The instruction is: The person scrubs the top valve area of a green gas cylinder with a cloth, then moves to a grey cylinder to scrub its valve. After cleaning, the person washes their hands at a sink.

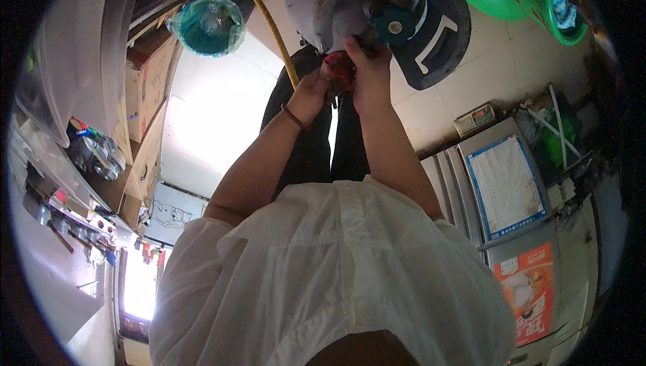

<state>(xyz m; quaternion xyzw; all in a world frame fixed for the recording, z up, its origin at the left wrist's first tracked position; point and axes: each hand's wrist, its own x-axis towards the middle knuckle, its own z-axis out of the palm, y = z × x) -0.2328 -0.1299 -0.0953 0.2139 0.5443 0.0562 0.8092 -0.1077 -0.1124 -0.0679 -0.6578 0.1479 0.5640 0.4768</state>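
Both my hands meet around a red gas regulator in front of my dark trousers. My left hand, with a dark red band at the wrist, closes on the regulator's near side, where a yellow hose runs down behind the wrist. My right hand grips its other side, thumb up. Just beyond the hands stands a grey gas cylinder with a round collar. Inside the collar is a dark green valve handwheel. Fingers hide part of the regulator, and whether it touches the valve cannot be told.
A teal bin with a plastic liner stands on the tiled floor at the upper left, beside wooden cabinets. Green plastic containers are at the upper right. A metal appliance with a blue-edged sheet stands at the right.
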